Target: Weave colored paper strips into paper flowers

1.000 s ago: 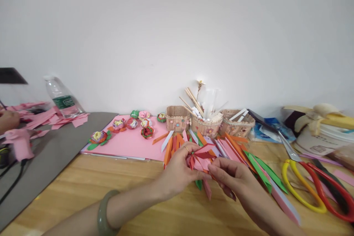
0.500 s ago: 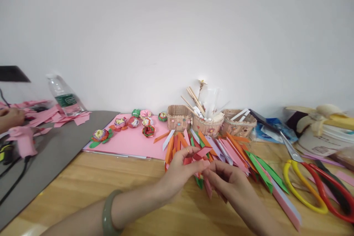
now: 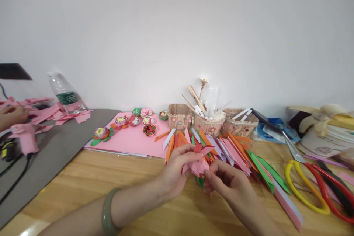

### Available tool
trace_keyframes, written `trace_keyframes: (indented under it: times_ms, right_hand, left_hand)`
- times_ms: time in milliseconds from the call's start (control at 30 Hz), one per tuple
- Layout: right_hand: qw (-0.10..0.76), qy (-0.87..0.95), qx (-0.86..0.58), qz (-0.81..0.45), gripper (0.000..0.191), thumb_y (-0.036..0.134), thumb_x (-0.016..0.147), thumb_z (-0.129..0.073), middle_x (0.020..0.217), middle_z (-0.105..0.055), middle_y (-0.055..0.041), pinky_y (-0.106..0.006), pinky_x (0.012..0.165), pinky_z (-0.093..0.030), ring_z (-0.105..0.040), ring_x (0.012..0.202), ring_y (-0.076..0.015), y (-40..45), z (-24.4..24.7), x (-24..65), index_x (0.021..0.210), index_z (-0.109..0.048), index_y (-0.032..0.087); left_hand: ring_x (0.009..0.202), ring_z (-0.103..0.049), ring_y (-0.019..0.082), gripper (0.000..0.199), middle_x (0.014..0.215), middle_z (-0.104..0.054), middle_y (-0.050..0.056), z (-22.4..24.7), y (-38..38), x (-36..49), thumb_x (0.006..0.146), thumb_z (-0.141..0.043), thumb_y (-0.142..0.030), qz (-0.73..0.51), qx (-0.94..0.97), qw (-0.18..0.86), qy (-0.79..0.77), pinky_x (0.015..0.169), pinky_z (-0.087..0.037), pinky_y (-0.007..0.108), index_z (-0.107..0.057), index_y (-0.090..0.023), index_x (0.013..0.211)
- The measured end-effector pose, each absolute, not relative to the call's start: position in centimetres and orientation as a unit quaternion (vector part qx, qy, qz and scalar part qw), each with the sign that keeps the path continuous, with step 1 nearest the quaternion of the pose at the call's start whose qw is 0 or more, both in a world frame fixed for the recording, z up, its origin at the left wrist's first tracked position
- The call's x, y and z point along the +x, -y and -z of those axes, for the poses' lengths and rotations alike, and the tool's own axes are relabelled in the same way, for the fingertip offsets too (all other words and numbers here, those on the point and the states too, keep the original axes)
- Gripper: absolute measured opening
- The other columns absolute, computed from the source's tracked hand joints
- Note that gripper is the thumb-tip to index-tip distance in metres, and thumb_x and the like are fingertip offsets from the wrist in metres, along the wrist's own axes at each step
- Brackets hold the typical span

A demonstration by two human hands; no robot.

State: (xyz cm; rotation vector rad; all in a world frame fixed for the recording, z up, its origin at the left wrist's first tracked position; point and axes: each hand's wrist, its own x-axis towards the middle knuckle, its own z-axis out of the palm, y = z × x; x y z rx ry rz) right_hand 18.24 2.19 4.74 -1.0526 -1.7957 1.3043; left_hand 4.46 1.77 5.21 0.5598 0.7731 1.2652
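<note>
Between my two hands is a folded paper flower [image 3: 197,166], pink with red pieces at its top. My left hand [image 3: 174,169] is closed around its left side, thumb in front. The fingertips of my right hand [image 3: 228,181] pinch its right edge. Behind my hands, folded paper strips [image 3: 229,149] in orange, pink, purple and white lie in a fan, with green folded pieces [image 3: 262,171] to the right. Several finished paper flowers [image 3: 149,129] rest on a pink paper sheet [image 3: 132,142] at left of centre.
Three small baskets [image 3: 179,121] stand along the wall, the middle one with sticks. Red-and-yellow-handled scissors [image 3: 293,155] lie at right beside a white tub [image 3: 323,142]. On the grey mat [image 3: 66,155] at left are a pink glue gun [image 3: 24,140], a bottle [image 3: 66,97] and another person's hand [image 3: 13,116].
The paper flower has turned in my left hand, so its pink folded petals now face me. My left thumb has moved back from my right fingertips. The view has shifted slightly.
</note>
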Motion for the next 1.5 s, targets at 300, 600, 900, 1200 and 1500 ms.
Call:
trace_keyframes:
  times_ms: [300, 600, 900, 1200, 1500]
  right_hand:
    - [0.470, 0.671, -0.417, -0.393, 0.020, 0.039, 0.079, -0.055, 0.073, -0.063, -0.0010, -0.021, 0.057, -0.048, -0.059, 0.066, -0.0150, -2.9, -6.5, 19.6, 0.078, -0.064, 0.021]
    - [0.443, 0.655, -0.430, -0.435, 0.021, 0.038, 0.070, -0.065, 0.074, -0.068, -0.0033, -0.024, 0.056, -0.053, -0.062, 0.065, -0.0170, -3.3, -6.3, 19.9, 0.078, -0.070, 0.020]
    - [0.471, 0.736, -0.388, -0.293, 0.014, 0.024, 0.074, -0.063, 0.079, -0.073, -0.0032, -0.026, 0.062, -0.053, -0.066, 0.070, -0.0184, -2.9, -6.6, 20.2, 0.086, -0.071, 0.023]
    - [0.460, 0.804, -0.344, -0.153, 0.007, 0.019, 0.079, -0.059, 0.073, -0.069, -0.0012, -0.023, 0.056, -0.048, -0.063, 0.064, -0.0150, -2.9, -6.0, 20.5, 0.083, -0.064, 0.021]
    - [0.469, 0.824, -0.317, 0.024, 0.004, 0.022, 0.080, -0.061, 0.075, -0.070, -0.0031, -0.034, 0.065, -0.040, -0.060, 0.072, -0.0191, -3.4, -5.8, 20.7, 0.082, -0.064, 0.020]
  left_hand:
    - [0.067, -0.058, 0.015, 0.023, 0.071, -0.063, 0.003, -5.5, -1.6, 4.1, 0.067, -0.062, -0.032, -0.497, 0.210, 0.768, -0.345, 0.059, -0.048, 0.027, -0.063, -0.014, 0.082]
    - [0.069, -0.057, 0.017, 0.039, 0.076, -0.062, 0.006, -6.4, -1.6, 3.6, 0.072, -0.053, -0.051, -0.426, 0.365, 0.732, -0.388, 0.057, -0.044, 0.026, -0.063, -0.014, 0.082]
    - [0.078, -0.058, 0.017, 0.023, 0.083, -0.066, 0.004, -8.0, -1.1, 3.0, 0.068, -0.066, -0.035, -0.483, 0.594, 0.434, -0.476, 0.072, -0.043, 0.026, -0.065, -0.017, 0.081]
    - [0.078, -0.061, 0.017, 0.019, 0.082, -0.069, 0.006, -5.9, -0.9, 3.8, 0.069, -0.066, -0.017, -0.506, 0.653, 0.357, -0.435, 0.074, -0.047, 0.027, -0.070, -0.017, 0.088]
    - [0.085, -0.059, 0.016, 0.028, 0.088, -0.068, 0.007, -5.3, -1.0, 3.9, 0.074, -0.059, -0.008, -0.523, 0.683, 0.322, -0.395, 0.080, -0.046, 0.029, -0.068, -0.018, 0.098]
